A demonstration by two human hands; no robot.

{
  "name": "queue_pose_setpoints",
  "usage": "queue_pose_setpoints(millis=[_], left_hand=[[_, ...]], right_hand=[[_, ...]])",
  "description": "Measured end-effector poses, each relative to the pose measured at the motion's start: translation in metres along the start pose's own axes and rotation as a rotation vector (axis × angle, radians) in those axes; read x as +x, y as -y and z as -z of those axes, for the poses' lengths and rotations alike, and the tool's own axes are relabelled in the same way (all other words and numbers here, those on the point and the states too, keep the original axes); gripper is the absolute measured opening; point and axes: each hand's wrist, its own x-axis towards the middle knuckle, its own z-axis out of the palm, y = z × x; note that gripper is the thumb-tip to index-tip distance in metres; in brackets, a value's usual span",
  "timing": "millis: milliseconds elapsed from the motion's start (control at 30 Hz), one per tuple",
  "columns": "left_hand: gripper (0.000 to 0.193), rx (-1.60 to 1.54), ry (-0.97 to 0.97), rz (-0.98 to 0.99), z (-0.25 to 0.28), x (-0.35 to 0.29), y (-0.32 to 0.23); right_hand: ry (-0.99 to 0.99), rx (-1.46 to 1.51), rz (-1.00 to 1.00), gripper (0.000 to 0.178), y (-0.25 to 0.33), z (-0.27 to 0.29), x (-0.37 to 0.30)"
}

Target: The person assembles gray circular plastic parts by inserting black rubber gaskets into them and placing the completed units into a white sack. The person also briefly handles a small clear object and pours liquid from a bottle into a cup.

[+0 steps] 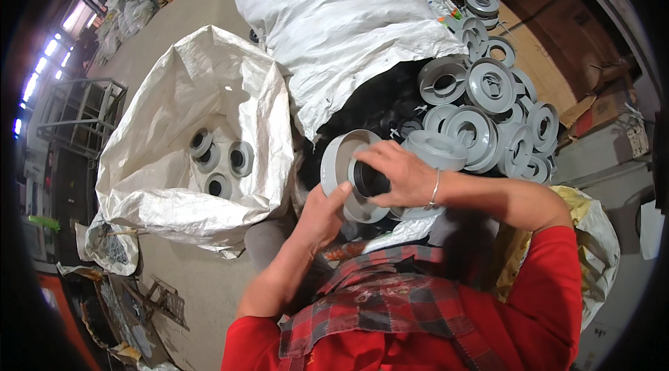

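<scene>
The floor [209, 294] runs back past a metal frame [80, 124]; an open white sack [160, 120] with ringed parts [240, 156] stands left, a bulging sack [334, 16] of black pieces [369, 103] ahead, grey rings [476, 82] heaped right; before the lap, the left hand [324, 214] grips a grey collar [333, 163]; the right hand [406, 172] holds a black ring [362, 179] in it, partly covering it

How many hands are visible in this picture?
2: the left hand grips the rim of a grey ring; the right hand holds a black ring at its opening. Some fingers are partly hidden.
</scene>
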Motion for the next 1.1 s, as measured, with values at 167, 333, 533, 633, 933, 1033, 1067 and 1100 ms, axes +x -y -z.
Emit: queue_pose_setpoints(millis=[167, 333, 533, 633, 933, 1033, 1067, 1100], left_hand=[[0.038, 0.425, -0.035, -0.204, 0.007, -0.007, 0.010], [0.032, 0.651, -0.386, -0.451, 0.019, -0.019, -0.033], [0.073, 0.872, -0.831, -1.233, 0.077, -0.047, -0.123], [0.039, 0.667, -0.667, -0.993, 0.067, -0.027, -0.096], [0.050, 0.072, -0.333, -0.037, 0.034, 0.043, 0.026], [0.046, -0.201, -0.188, 0.218, 0.035, 0.049, 0.018], [0.041, -0.236, -0.260, 0.246, 0.042, 0.050, 0.016], [0.033, -0.264, -0.269, 0.175, 0.056, 0.049, 0.018]], right_hand=[[0.057, 0.957, -0.757, 0.053, 0.005, -0.010, 0.006], [0.097, 0.261, -0.576, 0.055, -0.043, 0.018, 0.015], [-0.319, -0.708, -1.178, 0.069, -0.192, 0.118, -0.024], [-0.049, -0.581, -1.341, 0.061, -0.233, 0.108, -0.068], [-0.066, -0.246, 0.156, 0.048, -0.104, -0.002, -0.032], [0.276, 0.074, 0.177, 0.049, -0.042, -0.009, -0.004], [0.260, 0.235, 0.253, 0.064, -0.048, -0.017, 0.007], [0.205, 0.313, 0.069, 0.068, -0.054, -0.018, 0.021]])
